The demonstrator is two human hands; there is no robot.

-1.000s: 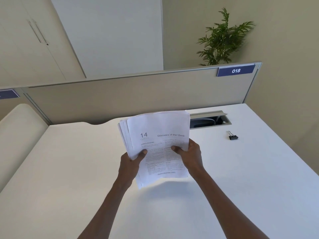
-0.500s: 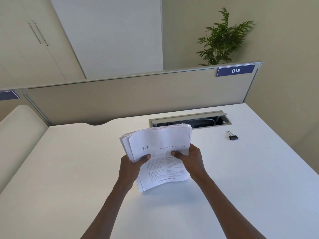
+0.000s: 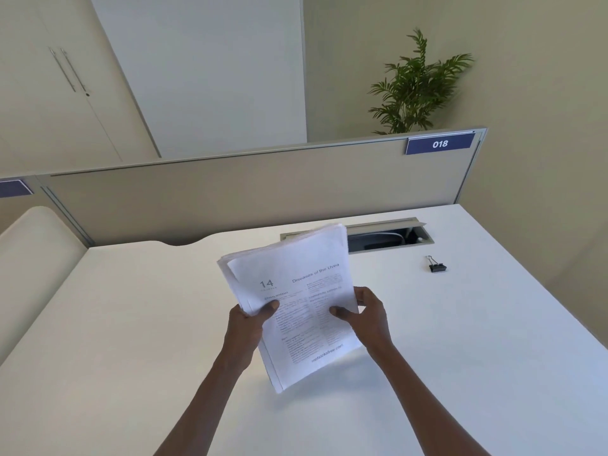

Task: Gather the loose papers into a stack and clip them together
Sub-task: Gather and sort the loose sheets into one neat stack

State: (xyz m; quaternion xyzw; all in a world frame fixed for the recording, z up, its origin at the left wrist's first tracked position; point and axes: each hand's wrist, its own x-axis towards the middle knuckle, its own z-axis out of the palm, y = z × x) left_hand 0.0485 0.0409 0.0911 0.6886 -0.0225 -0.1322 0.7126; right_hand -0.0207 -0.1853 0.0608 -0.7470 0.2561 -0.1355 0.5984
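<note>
A stack of papers (image 3: 296, 304), held upright and square to the camera a second ago and then lowered until its bottom edge met the desk (image 3: 131, 324), now tilts clockwise, its top leaning toward the desk's far right corner and covering the left end of the cable slot (image 3: 391, 236). Only the lower left corner of the stack now sits near the desktop. The left hand (image 3: 250, 327) and right hand (image 3: 368, 315) have turned with the stack, the left now lower than the right.

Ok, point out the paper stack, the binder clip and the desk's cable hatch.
paper stack (image 3: 296, 291): head view, top sheet near its heading.
binder clip (image 3: 437, 267): head view, its black body.
cable hatch (image 3: 381, 242): head view, the dark opening.
</note>
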